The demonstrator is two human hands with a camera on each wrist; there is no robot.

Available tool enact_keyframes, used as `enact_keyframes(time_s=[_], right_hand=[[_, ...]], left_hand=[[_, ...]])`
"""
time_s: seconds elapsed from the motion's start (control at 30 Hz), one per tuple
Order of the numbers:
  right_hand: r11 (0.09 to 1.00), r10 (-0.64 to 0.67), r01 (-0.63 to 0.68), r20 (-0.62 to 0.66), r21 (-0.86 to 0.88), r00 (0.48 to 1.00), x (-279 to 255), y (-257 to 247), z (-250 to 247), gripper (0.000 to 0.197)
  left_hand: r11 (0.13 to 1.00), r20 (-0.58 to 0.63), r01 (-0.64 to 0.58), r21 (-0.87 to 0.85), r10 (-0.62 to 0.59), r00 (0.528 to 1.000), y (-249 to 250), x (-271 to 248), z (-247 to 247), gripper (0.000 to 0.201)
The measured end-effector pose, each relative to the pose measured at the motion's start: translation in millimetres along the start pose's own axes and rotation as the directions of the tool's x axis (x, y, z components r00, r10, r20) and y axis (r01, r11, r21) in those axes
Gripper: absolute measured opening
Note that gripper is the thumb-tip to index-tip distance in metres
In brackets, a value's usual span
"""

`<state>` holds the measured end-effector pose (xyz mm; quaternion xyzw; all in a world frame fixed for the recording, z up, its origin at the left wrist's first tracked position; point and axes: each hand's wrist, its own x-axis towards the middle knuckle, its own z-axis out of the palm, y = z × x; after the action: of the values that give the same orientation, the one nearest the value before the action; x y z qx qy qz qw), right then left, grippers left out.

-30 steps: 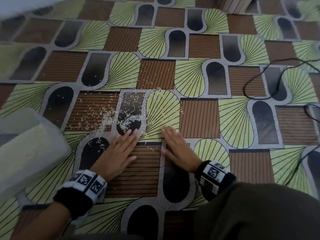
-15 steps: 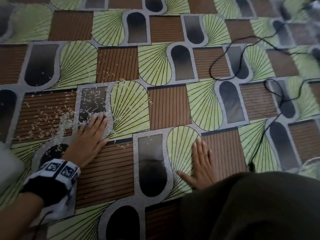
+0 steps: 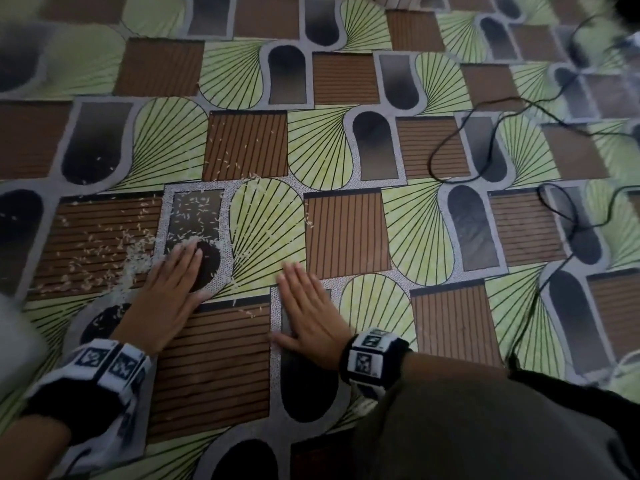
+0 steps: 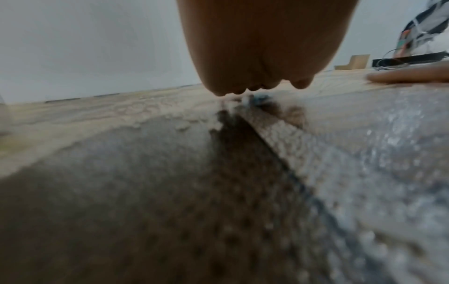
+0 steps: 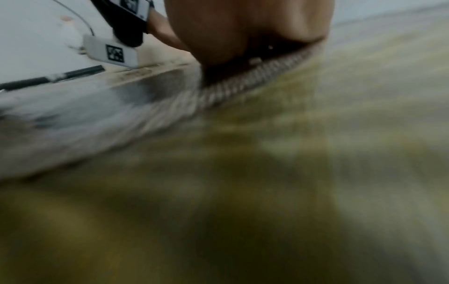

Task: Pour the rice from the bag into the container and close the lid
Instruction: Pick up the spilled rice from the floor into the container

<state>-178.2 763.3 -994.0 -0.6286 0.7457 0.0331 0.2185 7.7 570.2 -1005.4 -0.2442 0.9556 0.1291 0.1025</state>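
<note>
Spilled rice (image 3: pixel 104 251) lies scattered over the patterned floor mat (image 3: pixel 346 230), with a small heap (image 3: pixel 138 261) by my left fingertips. My left hand (image 3: pixel 173 282) lies flat on the mat, fingers straight and together, touching the heap's edge. My right hand (image 3: pixel 304 299) is flat on the mat to its right, fingers straight, holding nothing. In the left wrist view my left hand (image 4: pixel 255 57) hangs over rice grains (image 4: pixel 170 119) on the mat. A pale, blurred container edge (image 3: pixel 14 341) shows at the far left. The bag is out of view.
A black cable (image 3: pixel 485 140) loops across the mat at the right. My dark green trouser leg (image 3: pixel 485 427) fills the lower right. Both wrists wear marker-covered bands (image 3: pixel 370 358). A white wall (image 4: pixel 85 48) rises behind the floor in the left wrist view.
My right hand slid left, back close to the left hand. My left hand stayed on the mat at the rice heap. The view shifted.
</note>
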Motion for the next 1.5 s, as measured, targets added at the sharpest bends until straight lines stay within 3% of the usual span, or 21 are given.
enact_keyframes(time_s=[0.07,0.17,0.23,0.3,0.43,0.53,0.6,0.63,0.7,0.77,0.83,1.0,1.1,1.2,1.33,1.4,1.5], right_hand=[[0.994,-0.101,0.103,0.062,-0.030,0.993,20,-13,-4,0.087],[0.984,-0.134,0.144,0.101,-0.101,0.986,43,-31,-12,0.084],[0.978,-0.200,0.203,0.078,-0.039,0.977,55,-35,-18,0.080],[0.971,-0.192,0.183,0.047,0.155,0.980,58,-29,-36,0.080],[0.981,0.108,-0.091,-0.096,0.170,0.990,61,32,-59,0.081],[0.940,0.329,-0.322,-0.049,0.108,0.943,61,93,-65,0.091],[0.937,0.349,-0.347,-0.031,0.036,0.937,64,113,-69,0.109],[0.944,0.330,-0.330,-0.020,0.029,0.944,67,115,-70,0.119],[0.965,0.261,-0.260,-0.011,0.029,0.965,74,104,-69,0.123],[0.988,0.155,-0.155,0.004,0.016,0.988,80,81,-63,0.115],[0.999,0.038,-0.039,0.025,0.012,0.999,85,53,-56,0.106],[0.969,-0.215,0.222,0.079,-0.104,0.973,89,-6,-36,0.101],[0.971,-0.239,0.238,0.089,0.015,0.967,89,-13,-41,0.101],[0.978,-0.125,0.116,0.042,0.173,0.991,85,6,-60,0.104],[0.983,0.144,-0.135,-0.069,0.124,0.987,69,61,-69,0.108],[0.942,0.317,-0.297,-0.128,0.153,0.940,58,92,-67,0.106],[0.812,0.568,-0.516,-0.165,0.272,0.806,42,131,-66,0.100]], left_hand=[[0.998,-0.025,0.040,-0.050,-0.041,0.999,-4,-7,1,0.077],[0.995,-0.047,0.085,-0.061,-0.088,0.995,-11,-16,3,0.082],[0.985,-0.080,0.154,-0.079,-0.160,0.984,-16,-23,8,0.086],[0.958,-0.027,0.262,-0.116,-0.267,0.963,-18,-33,6,0.079],[0.897,0.020,0.395,-0.197,-0.399,0.917,-20,-58,8,0.085],[0.889,0.067,0.423,-0.178,-0.418,0.906,-22,-76,21,0.101],[0.900,0.102,0.417,-0.128,-0.406,0.908,-22,-83,27,0.099],[0.878,0.153,0.463,-0.121,-0.445,0.882,-14,-82,23,0.094],[0.896,0.117,0.439,-0.072,-0.429,0.895,-6,-81,26,0.088],[0.919,0.041,0.394,0.006,-0.394,0.918,-9,-82,33,0.086],[0.912,0.024,0.410,0.015,-0.410,0.912,-13,-82,39,0.086],[0.888,-0.024,0.442,-0.127,-0.448,0.894,-18,-79,38,0.092],[0.880,0.010,0.465,-0.095,-0.466,0.885,-13,-76,29,0.088],[0.891,-0.019,0.454,-0.024,-0.455,0.891,-11,-77,29,0.088],[0.903,-0.047,0.429,-0.007,-0.429,0.902,-9,-76,30,0.088],[0.909,-0.099,0.417,0.010,-0.414,0.905,-9,-74,33,0.089],[0.915,-0.134,0.401,0.027,-0.395,0.909,-6,-71,36,0.093]])
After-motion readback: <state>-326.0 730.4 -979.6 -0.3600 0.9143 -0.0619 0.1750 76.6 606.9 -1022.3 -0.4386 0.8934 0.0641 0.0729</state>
